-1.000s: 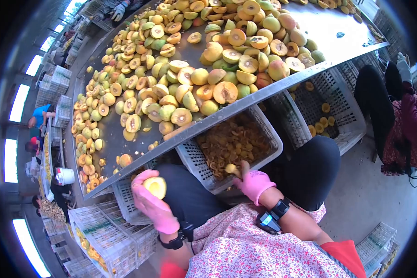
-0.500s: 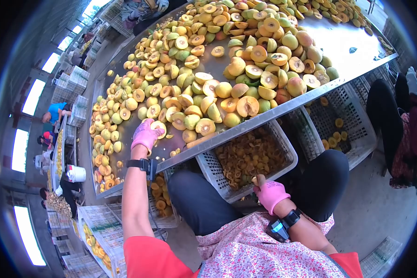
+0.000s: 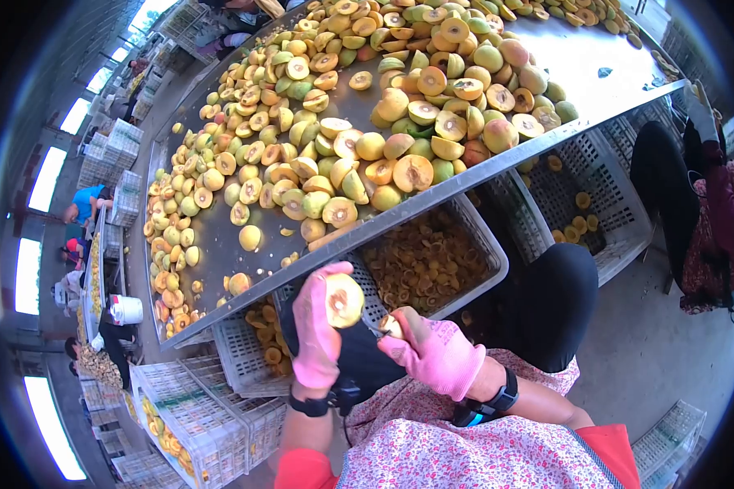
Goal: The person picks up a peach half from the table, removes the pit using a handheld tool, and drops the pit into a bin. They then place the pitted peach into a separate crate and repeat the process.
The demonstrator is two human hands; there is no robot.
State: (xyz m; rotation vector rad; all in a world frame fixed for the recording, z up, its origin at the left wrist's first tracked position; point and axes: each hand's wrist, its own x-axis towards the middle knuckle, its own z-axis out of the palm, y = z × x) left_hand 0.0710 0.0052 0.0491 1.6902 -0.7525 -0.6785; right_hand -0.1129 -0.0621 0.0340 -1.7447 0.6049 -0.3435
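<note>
My left hand (image 3: 314, 330), in a pink glove, is closed around a halved peach (image 3: 344, 300) whose cut face with its pit cavity is turned toward my right hand. In my right hand (image 3: 440, 354), also pink-gloved, is a small tool with a pale handle (image 3: 391, 326); a short dark tip shows beyond it, and the rest is hidden by the fingers. The two hands are close together over my lap, tool and fruit apart. Beyond them, many peach halves (image 3: 338, 212) are heaped on a metal table (image 3: 261, 244).
Below the table edge stands a crate (image 3: 497, 265) of peach scraps (image 3: 424, 261). To its right is a crate (image 3: 628, 236) with a few halves, to its left another crate (image 3: 240, 359). Stacked crates (image 3: 212, 416) are at left. A person (image 3: 693, 204) sits at right; others work in the background.
My left hand has picked a peach half off the table and drawn it back over my lap. My right hand has moved left and up toward it with the tool.
</note>
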